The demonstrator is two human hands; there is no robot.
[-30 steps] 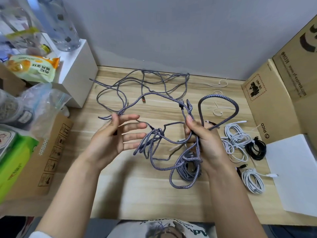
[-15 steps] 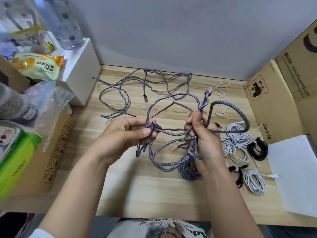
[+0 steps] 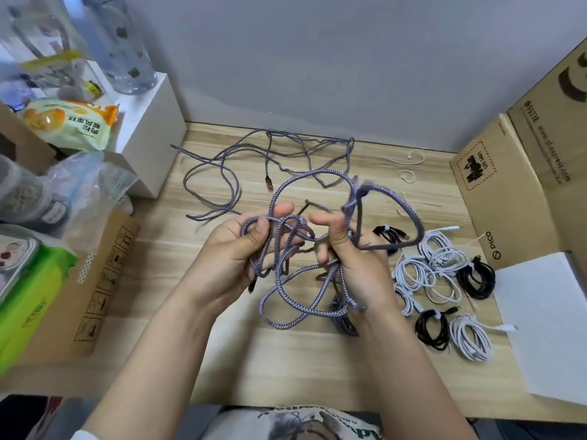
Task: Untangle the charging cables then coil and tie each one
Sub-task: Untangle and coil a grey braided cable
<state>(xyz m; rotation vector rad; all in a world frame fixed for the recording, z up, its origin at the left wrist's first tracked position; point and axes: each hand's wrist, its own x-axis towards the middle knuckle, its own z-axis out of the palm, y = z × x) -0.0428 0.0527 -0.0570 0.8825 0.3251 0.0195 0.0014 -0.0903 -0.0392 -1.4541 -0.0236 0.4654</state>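
A tangle of braided purple-grey cable (image 3: 295, 300) hangs between my two hands above the wooden table (image 3: 317, 360). My left hand (image 3: 235, 252) grips several strands of it, thumb pressed over them. My right hand (image 3: 352, 265) holds another bunch of strands, with a big loop arching up and right of it. More of the same thin braided cable (image 3: 222, 160) lies spread at the table's back, ending in a red-tipped plug (image 3: 269, 182). Coiled, tied white cables (image 3: 441, 262) and black cables (image 3: 476, 279) lie to the right.
A white box (image 3: 152, 128) with a bottle and a snack bag stands back left. Plastic bags, a green pack and a flat cardboard box (image 3: 95, 281) crowd the left. Cardboard boxes (image 3: 508, 185) and a white sheet (image 3: 546, 328) close off the right. Loose white ties (image 3: 409, 157) lie at the back right.
My hands have come closer together and gathered the braided strands into a tighter bunch. My left hand went from open fingers to gripping the cable.
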